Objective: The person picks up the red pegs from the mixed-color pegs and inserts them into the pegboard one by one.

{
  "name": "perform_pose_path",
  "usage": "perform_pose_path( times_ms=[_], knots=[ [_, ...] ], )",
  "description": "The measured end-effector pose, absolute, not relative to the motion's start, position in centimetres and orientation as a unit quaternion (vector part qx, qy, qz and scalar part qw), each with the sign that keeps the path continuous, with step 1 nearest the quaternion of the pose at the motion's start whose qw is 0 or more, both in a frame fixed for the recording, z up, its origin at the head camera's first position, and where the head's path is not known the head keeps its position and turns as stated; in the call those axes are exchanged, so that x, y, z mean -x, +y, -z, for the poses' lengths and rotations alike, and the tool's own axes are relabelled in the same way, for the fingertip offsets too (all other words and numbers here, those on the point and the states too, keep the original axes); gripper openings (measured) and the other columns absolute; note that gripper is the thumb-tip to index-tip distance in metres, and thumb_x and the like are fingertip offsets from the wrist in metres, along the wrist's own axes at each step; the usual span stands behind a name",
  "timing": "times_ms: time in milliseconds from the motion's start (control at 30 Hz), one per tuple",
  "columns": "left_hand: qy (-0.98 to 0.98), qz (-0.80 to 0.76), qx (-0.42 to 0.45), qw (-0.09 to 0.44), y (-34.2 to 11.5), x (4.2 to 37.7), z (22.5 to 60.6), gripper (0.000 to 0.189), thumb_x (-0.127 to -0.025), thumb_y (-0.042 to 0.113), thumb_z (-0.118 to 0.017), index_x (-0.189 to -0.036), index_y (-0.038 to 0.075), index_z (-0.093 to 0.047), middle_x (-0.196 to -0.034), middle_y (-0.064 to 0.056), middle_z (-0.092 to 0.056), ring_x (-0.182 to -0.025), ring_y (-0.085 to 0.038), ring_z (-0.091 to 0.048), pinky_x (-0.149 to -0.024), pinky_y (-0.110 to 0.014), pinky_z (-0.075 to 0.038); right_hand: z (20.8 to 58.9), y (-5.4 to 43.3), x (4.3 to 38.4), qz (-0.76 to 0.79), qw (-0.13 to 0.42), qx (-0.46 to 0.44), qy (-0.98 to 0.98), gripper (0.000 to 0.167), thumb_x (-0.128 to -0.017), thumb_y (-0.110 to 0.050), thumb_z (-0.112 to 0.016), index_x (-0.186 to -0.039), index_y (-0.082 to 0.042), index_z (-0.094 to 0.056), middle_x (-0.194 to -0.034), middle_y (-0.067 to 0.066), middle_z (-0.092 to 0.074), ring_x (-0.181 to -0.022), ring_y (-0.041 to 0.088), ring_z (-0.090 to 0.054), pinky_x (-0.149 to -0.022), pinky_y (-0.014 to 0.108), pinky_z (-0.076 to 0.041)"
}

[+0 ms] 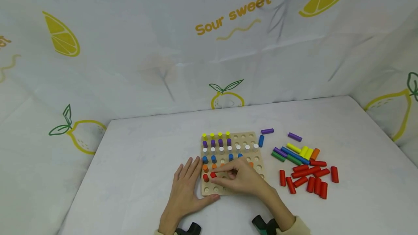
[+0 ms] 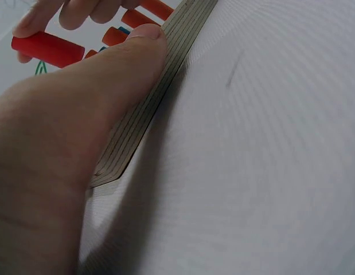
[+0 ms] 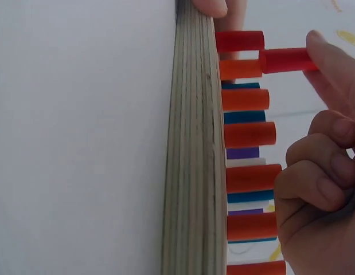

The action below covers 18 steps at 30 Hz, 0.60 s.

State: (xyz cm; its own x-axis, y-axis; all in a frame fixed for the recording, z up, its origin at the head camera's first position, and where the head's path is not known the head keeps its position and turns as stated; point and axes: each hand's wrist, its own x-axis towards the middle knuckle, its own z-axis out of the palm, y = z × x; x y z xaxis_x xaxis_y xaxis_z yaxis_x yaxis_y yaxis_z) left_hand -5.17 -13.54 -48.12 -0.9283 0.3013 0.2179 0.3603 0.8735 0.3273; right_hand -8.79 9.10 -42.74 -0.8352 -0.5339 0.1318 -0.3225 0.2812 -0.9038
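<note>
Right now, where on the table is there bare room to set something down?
The widest bare stretch of white table lies between its left edge and your left hand. Another runs behind the pegboard to the table's back edge. It's crowded right of the pegboard: loose red pegs bunch up, with yellow pegs farther back.

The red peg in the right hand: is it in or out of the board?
Out: the right hand pinches the red peg, its lower end clear of the board.
</note>
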Motion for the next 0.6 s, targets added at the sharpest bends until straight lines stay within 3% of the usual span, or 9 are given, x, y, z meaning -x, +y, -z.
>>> perform_pose_path(
  times_ms=[333,600],
  knots=[
    [-0.964,0.196,0.169,0.068,-13.61,5.20,48.18,0.113,-0.077,0.092,-0.049,-0.158,0.014,-0.040,-0.166,-0.004,-0.039,-0.156,-0.031,-0.032,-0.124,-0.056,-0.024,43.51,8.23,8.61,0.541,0.102,0.249,0.797,0.026,-0.089,-0.027,-0.080,-0.104,-0.007,-0.082,-0.052,-0.001,-0.057,-0.049,-0.007,-0.033,-0.044,0.013,-0.024],
    [-0.965,0.182,0.173,0.079,-13.60,5.23,48.16,0.111,-0.077,0.090,-0.053,-0.157,0.014,-0.041,-0.164,-0.005,-0.042,-0.154,-0.032,-0.035,-0.123,-0.058,-0.028,43.65,7.92,8.67,0.533,0.106,0.226,0.808,0.027,-0.087,-0.029,-0.081,-0.103,-0.008,-0.082,-0.051,-0.009,-0.047,-0.049,-0.006,-0.033,-0.044,0.013,-0.024]
  ],
)
